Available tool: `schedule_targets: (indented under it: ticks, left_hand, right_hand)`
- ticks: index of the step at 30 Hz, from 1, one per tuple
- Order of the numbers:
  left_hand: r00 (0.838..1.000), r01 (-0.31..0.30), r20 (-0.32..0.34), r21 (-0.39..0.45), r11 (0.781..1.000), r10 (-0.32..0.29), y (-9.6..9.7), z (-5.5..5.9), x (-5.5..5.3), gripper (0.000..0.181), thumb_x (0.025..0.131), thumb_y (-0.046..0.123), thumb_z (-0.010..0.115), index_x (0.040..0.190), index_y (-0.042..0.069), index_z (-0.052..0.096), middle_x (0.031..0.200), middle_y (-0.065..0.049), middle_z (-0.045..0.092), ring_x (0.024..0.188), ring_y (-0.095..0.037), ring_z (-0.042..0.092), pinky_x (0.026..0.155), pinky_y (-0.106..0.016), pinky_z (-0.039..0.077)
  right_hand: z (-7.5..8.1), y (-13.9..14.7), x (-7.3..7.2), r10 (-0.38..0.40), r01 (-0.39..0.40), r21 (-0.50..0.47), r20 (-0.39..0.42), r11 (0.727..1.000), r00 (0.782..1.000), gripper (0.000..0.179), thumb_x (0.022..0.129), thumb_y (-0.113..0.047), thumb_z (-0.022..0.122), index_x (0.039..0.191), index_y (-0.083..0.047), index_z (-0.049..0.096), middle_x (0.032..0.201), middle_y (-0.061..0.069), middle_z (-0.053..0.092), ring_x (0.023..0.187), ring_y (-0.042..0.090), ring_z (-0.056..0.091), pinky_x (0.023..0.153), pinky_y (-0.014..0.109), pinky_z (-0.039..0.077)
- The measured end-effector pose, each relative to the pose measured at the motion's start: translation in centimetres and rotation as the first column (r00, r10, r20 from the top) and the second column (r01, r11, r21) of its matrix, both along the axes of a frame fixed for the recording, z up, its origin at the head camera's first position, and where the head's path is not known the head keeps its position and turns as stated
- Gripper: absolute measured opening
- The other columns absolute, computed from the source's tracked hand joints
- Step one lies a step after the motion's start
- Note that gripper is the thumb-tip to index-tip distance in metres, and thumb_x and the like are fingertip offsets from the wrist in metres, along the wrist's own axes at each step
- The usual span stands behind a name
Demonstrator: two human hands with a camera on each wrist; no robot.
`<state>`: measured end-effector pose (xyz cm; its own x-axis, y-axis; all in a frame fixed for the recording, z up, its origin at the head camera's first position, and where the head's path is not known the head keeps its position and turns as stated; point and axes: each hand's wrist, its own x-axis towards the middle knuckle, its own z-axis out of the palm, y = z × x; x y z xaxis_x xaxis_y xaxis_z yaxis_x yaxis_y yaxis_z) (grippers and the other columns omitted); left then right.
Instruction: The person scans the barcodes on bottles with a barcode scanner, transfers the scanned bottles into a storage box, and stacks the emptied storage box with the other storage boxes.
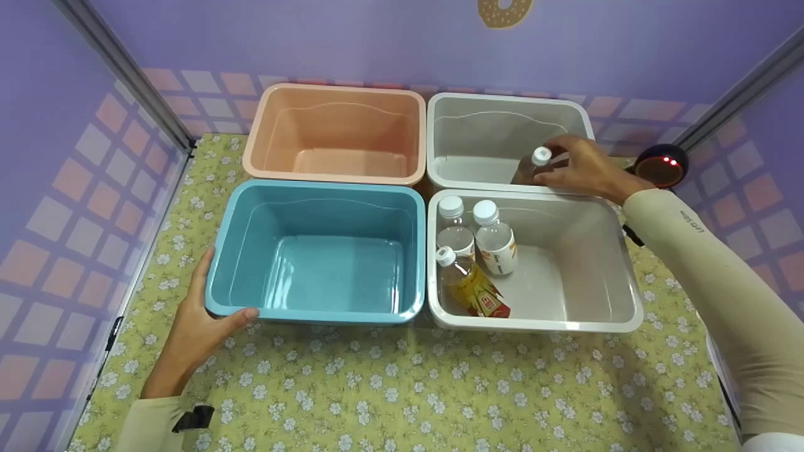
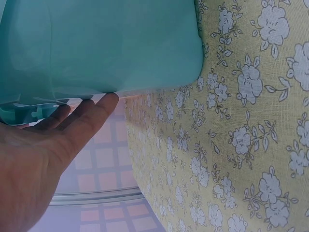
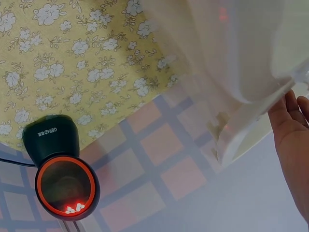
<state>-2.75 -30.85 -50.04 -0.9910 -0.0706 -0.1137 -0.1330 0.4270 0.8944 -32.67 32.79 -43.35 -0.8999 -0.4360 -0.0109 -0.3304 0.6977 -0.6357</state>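
My right hand (image 1: 581,166) pinches a small bottle (image 1: 541,157) with a white cap near its top, inside the back right grey bin (image 1: 509,98). The bottle's lower part is hidden behind that bin's front rim. At the near left corner of the blue bin (image 1: 317,316), my left hand (image 1: 198,323) lays its thumb on the rim. Its straight fingers (image 2: 89,118) rest against the bin's outer side. In the front right grey bin (image 1: 534,324) stand two clear bottles (image 1: 496,245) (image 1: 456,238) with white caps. A yellow-and-red labelled bottle (image 1: 474,285) leans there beside them.
A peach bin (image 1: 336,179) stands behind the blue one, all four bins close together on a flowered cloth (image 1: 377,389). Right of the back grey bin is a black scanner (image 3: 65,164) with red lights. Purple walls (image 1: 352,37) enclose the back and sides.
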Motion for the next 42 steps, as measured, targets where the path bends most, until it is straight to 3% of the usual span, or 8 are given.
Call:
schedule_targets:
  ticks: [3,5,7,10,16,26,37,42]
  left_hand:
    - [1.000,0.000,-0.001,0.001,1.000,0.000,-0.1,0.0,0.0,0.127,0.093,0.019,0.090,0.178,0.043,0.000,0.179,-0.029,0.017,0.149,-0.060,0.041,0.103,-0.039,0.055]
    - [1.000,0.000,-0.004,0.004,1.000,0.000,-0.1,0.0,0.0,0.127,0.092,0.018,0.091,0.178,0.043,0.000,0.179,-0.029,0.017,0.148,-0.061,0.041,0.096,-0.023,0.053]
    - [1.000,0.000,-0.006,0.016,1.000,0.000,-0.1,0.0,0.0,0.126,0.093,0.018,0.090,0.178,0.043,0.001,0.179,-0.029,0.017,0.148,-0.060,0.041,0.091,-0.015,0.051]
    - [1.000,0.000,-0.012,0.016,1.000,0.000,-0.1,-0.1,-0.1,0.127,0.092,0.017,0.091,0.178,0.042,0.001,0.178,-0.029,0.018,0.149,-0.060,0.041,0.091,-0.014,0.050]
    - [1.000,0.001,-0.009,0.001,1.000,-0.001,-0.2,-0.2,-0.3,0.127,0.092,0.018,0.091,0.178,0.040,0.000,0.178,-0.030,0.018,0.148,-0.061,0.042,0.090,-0.015,0.050]
    - [0.999,0.016,-0.037,-0.006,1.000,-0.016,-0.2,-0.3,-0.5,0.125,0.093,0.017,0.090,0.179,0.038,0.001,0.176,-0.035,0.020,0.144,-0.063,0.045,0.086,-0.017,0.055]
    - [1.000,0.013,-0.015,0.010,1.000,-0.013,-0.6,-0.3,-0.8,0.127,0.092,0.017,0.091,0.178,0.041,-0.001,0.176,-0.034,0.018,0.145,-0.062,0.044,0.086,-0.017,0.055]
    - [1.000,0.001,-0.016,0.008,1.000,-0.001,-0.7,-0.4,-0.8,0.128,0.092,0.018,0.091,0.178,0.040,-0.001,0.177,-0.033,0.019,0.145,-0.061,0.044,0.086,-0.017,0.055]
  right_hand:
    - [0.3,0.1,0.1,-0.018,0.019,-0.018,0.034,1.000,0.999,0.051,0.092,-0.010,0.089,0.134,0.009,0.068,0.126,0.022,0.070,0.120,0.036,0.067,0.102,0.031,0.059]
    - [0.5,0.1,0.2,-0.035,0.036,-0.026,0.048,0.999,0.998,0.058,0.092,-0.010,0.088,0.140,0.012,0.064,0.130,0.025,0.068,0.122,0.040,0.067,0.098,0.021,0.057]
    - [0.7,0.2,0.3,-0.047,0.049,-0.033,0.049,0.998,0.998,0.062,0.093,-0.009,0.088,0.143,0.014,0.060,0.132,0.028,0.067,0.124,0.045,0.067,0.095,0.015,0.055]
    - [1.1,0.3,0.5,-0.058,0.060,-0.047,0.036,0.997,0.998,0.061,0.093,-0.008,0.087,0.144,0.014,0.060,0.134,0.030,0.065,0.125,0.047,0.066,0.100,0.020,0.057]
    - [1.7,0.4,0.9,-0.063,0.063,-0.070,-0.005,0.996,0.998,0.059,0.094,-0.005,0.086,0.145,0.012,0.060,0.138,0.027,0.064,0.128,0.041,0.062,0.116,0.052,0.051]
    - [1.9,0.2,1.6,-0.037,0.029,-0.075,-0.102,0.997,0.994,0.051,0.092,-0.003,0.088,0.136,0.012,0.067,0.134,0.027,0.068,0.122,0.039,0.067,0.112,0.044,0.055]
    - [2.4,-0.8,4.0,-0.013,0.005,-0.067,-0.121,0.998,0.993,0.050,0.093,-0.009,0.089,0.136,0.007,0.069,0.135,0.024,0.070,0.129,0.044,0.065,0.114,0.060,0.050]
    - [3.0,-1.7,4.9,0.037,-0.045,-0.068,-0.119,0.997,0.992,0.049,0.093,-0.013,0.090,0.135,0.003,0.071,0.135,0.022,0.070,0.131,0.046,0.064,0.115,0.064,0.047]
